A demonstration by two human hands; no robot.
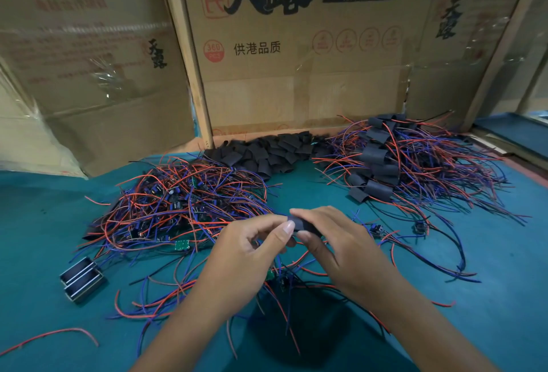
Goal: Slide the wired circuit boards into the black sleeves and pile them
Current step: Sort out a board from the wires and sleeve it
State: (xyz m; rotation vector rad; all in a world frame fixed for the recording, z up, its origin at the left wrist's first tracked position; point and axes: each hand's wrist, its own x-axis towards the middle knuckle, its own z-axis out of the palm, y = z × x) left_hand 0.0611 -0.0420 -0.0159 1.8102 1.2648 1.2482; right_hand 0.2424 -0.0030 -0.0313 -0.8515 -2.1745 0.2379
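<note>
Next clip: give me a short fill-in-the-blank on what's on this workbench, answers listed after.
1. Both hands hold one black ____ between them.
2. The heap of empty sleeves lies against the ____ boxes at the back.
3. The pile of finished sleeved boards is on the ____ side of the table.
4. The table cover is ____ in colour.

Missing words: sleeve; cardboard; right; green

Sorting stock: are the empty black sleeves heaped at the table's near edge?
No, the empty sleeves lie heaped at the far edge, against the cardboard.
</note>
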